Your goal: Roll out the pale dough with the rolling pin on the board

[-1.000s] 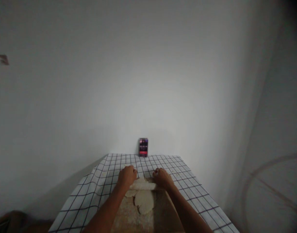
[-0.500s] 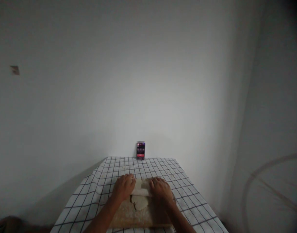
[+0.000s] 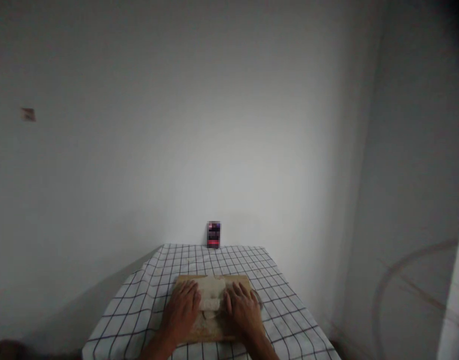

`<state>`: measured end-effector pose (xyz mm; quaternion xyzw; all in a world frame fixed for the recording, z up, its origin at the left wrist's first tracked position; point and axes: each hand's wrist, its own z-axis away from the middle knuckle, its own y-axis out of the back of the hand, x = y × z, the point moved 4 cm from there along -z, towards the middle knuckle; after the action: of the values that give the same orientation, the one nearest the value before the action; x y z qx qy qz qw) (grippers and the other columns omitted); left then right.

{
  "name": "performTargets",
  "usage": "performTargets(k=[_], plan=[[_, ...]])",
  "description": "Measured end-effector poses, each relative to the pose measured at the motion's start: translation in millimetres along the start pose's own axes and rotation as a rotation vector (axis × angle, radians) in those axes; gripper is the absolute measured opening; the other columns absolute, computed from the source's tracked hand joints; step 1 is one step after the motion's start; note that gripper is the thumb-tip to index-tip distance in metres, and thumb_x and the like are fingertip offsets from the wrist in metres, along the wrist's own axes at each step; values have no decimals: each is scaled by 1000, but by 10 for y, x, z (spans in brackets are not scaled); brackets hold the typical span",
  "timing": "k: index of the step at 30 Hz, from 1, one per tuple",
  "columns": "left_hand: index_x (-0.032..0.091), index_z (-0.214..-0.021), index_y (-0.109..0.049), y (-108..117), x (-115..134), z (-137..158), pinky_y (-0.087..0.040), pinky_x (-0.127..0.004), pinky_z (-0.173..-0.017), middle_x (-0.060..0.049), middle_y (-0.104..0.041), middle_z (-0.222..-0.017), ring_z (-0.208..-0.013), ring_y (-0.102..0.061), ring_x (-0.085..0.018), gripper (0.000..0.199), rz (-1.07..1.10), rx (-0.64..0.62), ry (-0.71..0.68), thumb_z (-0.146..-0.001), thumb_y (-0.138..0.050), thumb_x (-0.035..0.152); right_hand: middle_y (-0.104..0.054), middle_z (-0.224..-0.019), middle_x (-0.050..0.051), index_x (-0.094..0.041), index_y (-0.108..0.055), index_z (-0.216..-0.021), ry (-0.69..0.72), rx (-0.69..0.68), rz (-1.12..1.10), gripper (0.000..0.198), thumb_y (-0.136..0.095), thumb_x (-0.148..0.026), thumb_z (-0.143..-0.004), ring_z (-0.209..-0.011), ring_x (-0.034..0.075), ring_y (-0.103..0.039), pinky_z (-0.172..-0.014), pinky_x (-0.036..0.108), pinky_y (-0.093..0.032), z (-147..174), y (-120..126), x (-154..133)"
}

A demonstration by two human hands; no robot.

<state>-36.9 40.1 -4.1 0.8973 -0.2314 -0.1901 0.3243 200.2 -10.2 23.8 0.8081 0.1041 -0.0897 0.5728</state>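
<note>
A pale rolling pin (image 3: pixel 210 304) lies crosswise over a sheet of dough (image 3: pixel 210 286), whose near edge shows below the pin. The dough rests on a floured wooden board (image 3: pixel 207 334). On the pin's left end, my left hand (image 3: pixel 182 305) lies flat, its fingers stretched forward. My right hand (image 3: pixel 243 306) rests likewise over the right end, fingers spread and pointing away from me. Both palms cover the pin's ends, so those are hidden.
A checked cloth (image 3: pixel 285 310) covers the table. At its far edge a phone (image 3: pixel 213 235) leans upright against the white wall (image 3: pixel 229 125). Something round and dark-rimmed (image 3: pixel 257 298), partly hidden, sits beside the board on the right.
Both hands have come back toward me with the rolling pin, and their fingers have gone from curled to stretched out. More dough and the board's far edge show now. The view has shifted slightly.
</note>
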Motion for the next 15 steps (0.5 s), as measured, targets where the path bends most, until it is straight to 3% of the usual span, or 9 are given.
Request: performTargets(k=[3,7,10,15], plan=[[28,-123,-88,0,-6,-159,-73,-52,-121,-7,-93,-136,-130,-88,-29,44,-38,-26,7,-105,-57,2,-74,-171,13,-28,-85,-147,16,-58,18,53,-38,-36,-125,-168,35,-60,-141,62,-43,-217,4,31],[27,-119,-87,-50,-65,-489,-71,-51,-116,-10,-92,-128,-125,-86,-31,40,-9,-298,124,-110,-53,7,-67,-178,14,-32,-77,-162,12,-125,62,53,-40,-35,-124,-176,41,-49,-144,75,-33,-550,-39,97],[25,-119,-86,-138,-145,-725,-70,-52,-109,-14,-90,-127,-126,-85,-35,42,-10,-442,220,-109,-51,6,-63,-182,14,-35,-74,-167,-30,-175,77,55,-36,-41,-127,-177,40,-48,-141,75,-38,-794,-83,147],[23,-117,-87,-346,-320,-1044,-69,-52,-99,-17,-88,-126,-121,-84,-37,35,39,-554,399,-107,-54,15,-65,-180,17,-36,-62,-176,5,-227,78,55,-40,-36,-125,-174,39,-53,-135,74,-46,-1169,-186,214]])
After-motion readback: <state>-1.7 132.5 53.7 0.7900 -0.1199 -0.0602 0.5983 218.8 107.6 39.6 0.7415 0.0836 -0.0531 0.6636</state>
